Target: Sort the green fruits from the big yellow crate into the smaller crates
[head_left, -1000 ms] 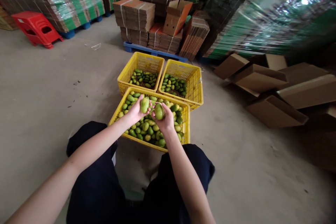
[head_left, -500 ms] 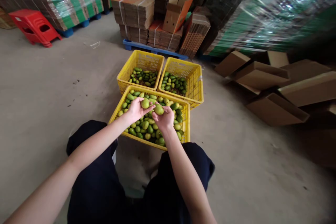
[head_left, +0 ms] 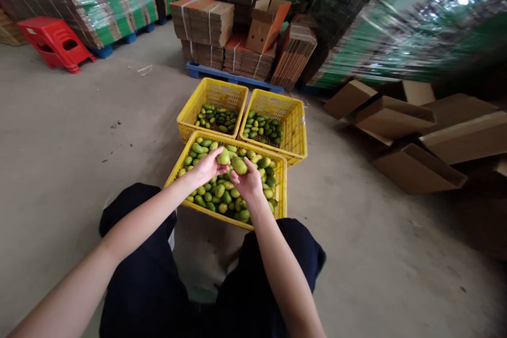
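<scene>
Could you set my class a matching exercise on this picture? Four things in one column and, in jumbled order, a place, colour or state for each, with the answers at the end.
Things
1. Red stool
2. Left hand
3. Front crate
4. Strapped cardboard

Places, colours, states
A. Stacked on a blue pallet
B. Holding a green fruit
C. On the floor, far left
D. Yellow, with many fruits inside

Pairs
1-C, 2-B, 3-D, 4-A
</scene>
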Available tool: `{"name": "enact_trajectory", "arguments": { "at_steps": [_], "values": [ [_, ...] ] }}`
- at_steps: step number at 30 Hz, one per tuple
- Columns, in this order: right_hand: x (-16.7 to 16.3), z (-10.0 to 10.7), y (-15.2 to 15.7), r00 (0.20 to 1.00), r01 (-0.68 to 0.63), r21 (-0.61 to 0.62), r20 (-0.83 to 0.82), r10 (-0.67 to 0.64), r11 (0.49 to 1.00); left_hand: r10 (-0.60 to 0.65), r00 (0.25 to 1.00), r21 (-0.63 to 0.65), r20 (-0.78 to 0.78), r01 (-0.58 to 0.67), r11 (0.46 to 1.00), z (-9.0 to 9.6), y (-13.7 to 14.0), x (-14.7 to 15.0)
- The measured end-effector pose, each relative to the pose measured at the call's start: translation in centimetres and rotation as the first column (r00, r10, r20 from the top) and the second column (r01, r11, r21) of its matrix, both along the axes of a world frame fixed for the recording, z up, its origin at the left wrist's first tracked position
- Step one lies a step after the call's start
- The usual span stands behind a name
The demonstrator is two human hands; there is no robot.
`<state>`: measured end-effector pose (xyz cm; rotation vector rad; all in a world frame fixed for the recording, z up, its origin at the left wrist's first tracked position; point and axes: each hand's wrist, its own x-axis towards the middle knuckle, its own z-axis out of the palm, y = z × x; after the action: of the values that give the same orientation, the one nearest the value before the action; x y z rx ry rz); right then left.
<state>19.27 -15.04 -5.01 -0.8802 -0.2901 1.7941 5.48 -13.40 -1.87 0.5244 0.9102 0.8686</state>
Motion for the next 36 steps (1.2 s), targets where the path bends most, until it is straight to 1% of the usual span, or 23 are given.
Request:
{"name": "enact_trajectory", "arguments": {
  "at_steps": [1, 2, 4, 6, 9, 12, 14, 15, 16, 18, 20, 22, 25, 28, 30, 33, 36],
  "values": [
    [0.1, 0.2, -0.1, 0.999, 0.025, 0.045, 0.035, -0.026, 0.999, 0.041, 0.998, 0.13, -0.049, -0.034, 0.991, 0.0, -0.1, -0.1],
    [0.3, 0.3, -0.1, 0.994, 0.054, 0.112, 0.085, -0.063, 0.992, 0.089, 0.991, 0.269, -0.098, -0.06, 0.961, 0.0, -0.2, -0.1],
    [0.7, 0.7, -0.4, 0.968, 0.076, 0.278, 0.209, -0.138, 0.958, 0.165, 0.971, 0.507, -0.176, -0.054, 0.86, 0.0, -0.4, -0.4],
    [1.1, 0.9, -0.7, 0.926, 0.032, 0.416, 0.331, -0.184, 0.909, 0.207, 0.948, 0.644, -0.24, -0.003, 0.765, -0.2, -0.5, -0.7],
    [1.6, 0.9, -0.9, 0.845, -0.041, 0.558, 0.462, -0.27, 0.829, 0.253, 0.913, 0.738, -0.321, 0.074, 0.671, -0.5, -0.6, -1.0],
    [1.8, 0.5, -0.9, 0.753, -0.096, 0.66, 0.538, -0.379, 0.745, 0.311, 0.875, 0.796, -0.372, 0.128, 0.591, -0.9, -0.5, -1.2],
    [1.8, 0.3, -0.9, 0.707, -0.11, 0.696, 0.557, -0.436, 0.71, 0.341, 0.858, 0.82, -0.384, 0.147, 0.553, -1.1, -0.5, -1.3],
    [1.8, 0.3, -0.9, 0.691, -0.107, 0.706, 0.559, -0.458, 0.7, 0.348, 0.853, 0.825, -0.389, 0.154, 0.544, -1.1, -0.5, -1.3],
    [1.8, 0.3, -0.9, 0.679, -0.102, 0.712, 0.56, -0.475, 0.695, 0.347, 0.852, 0.825, -0.392, 0.158, 0.542, -1.1, -0.4, -1.3],
    [1.8, 0.4, -1.0, 0.664, -0.09, 0.714, 0.562, -0.492, 0.695, 0.321, 0.86, 0.809, -0.396, 0.161, 0.566, -1.0, -0.5, -1.3],
    [1.8, 0.7, -1.2, 0.667, -0.08, 0.699, 0.567, -0.483, 0.71, 0.276, 0.88, 0.774, -0.387, 0.148, 0.615, -0.8, -0.6, -1.2],
    [1.7, 1.0, -1.3, 0.684, -0.06, 0.672, 0.566, -0.46, 0.738, 0.234, 0.9, 0.727, -0.368, 0.122, 0.676, -0.5, -0.8, -1.1],
    [1.6, 1.3, -1.4, 0.737, 0.008, 0.625, 0.524, -0.427, 0.781, 0.176, 0.927, 0.643, -0.332, 0.085, 0.761, 0.1, -1.1, -0.9],
    [1.6, 1.3, -1.3, 0.781, 0.089, 0.582, 0.463, -0.419, 0.809, 0.124, 0.954, 0.556, -0.272, 0.05, 0.83, 0.5, -1.2, -0.8],
    [1.6, 1.3, -1.3, 0.8, 0.12, 0.553, 0.437, -0.41, 0.825, 0.107, 0.966, 0.512, -0.236, 0.029, 0.859, 0.6, -1.2, -0.7],
    [1.6, 1.4, -1.2, 0.831, 0.137, 0.516, 0.405, -0.382, 0.846, 0.117, 0.971, 0.477, -0.211, -0.002, 0.879, 0.6, -1.0, -0.6],
    [1.5, 1.8, -1.3, 0.886, 0.107, 0.423, 0.37, -0.28, 0.9, 0.123, 0.975, 0.416, -0.186, -0.035, 0.909, 0.7, -0.9, -0.6]
  ]
}}
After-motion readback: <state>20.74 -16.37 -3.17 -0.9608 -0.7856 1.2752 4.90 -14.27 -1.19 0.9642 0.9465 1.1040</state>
